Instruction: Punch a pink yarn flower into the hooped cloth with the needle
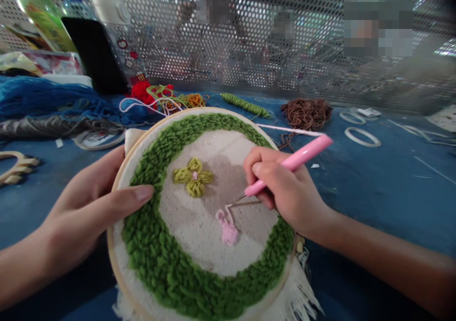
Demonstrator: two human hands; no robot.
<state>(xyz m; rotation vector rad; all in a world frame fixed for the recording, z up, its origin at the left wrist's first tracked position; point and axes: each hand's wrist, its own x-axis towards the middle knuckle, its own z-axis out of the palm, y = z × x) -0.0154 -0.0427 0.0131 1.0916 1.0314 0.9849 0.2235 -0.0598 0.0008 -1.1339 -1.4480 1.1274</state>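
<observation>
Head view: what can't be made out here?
All in the head view:
- Left hand: fingertips other than the thumb's, hidden behind the embroidery hoop.
- Embroidery hoop: lowest rim, cut off by the bottom edge.
- Green yarn ring: part of its right side, covered by the right hand.
- Pink punch needle: exact tip, too small and blurred.
- Notched wooden piece: cut off by the left edge.

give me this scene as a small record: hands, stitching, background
left grip: round pale wooden hoop, thumb on green yarn ring
right grip: glossy pink pen-shaped tool with thin metal needle
other stitching: four-petalled olive-green yarn flower, pale-pink looped yarn patch
needle tip: near that patch
behind hoop: tangled brown yarn bundle, long green yarn skein
</observation>
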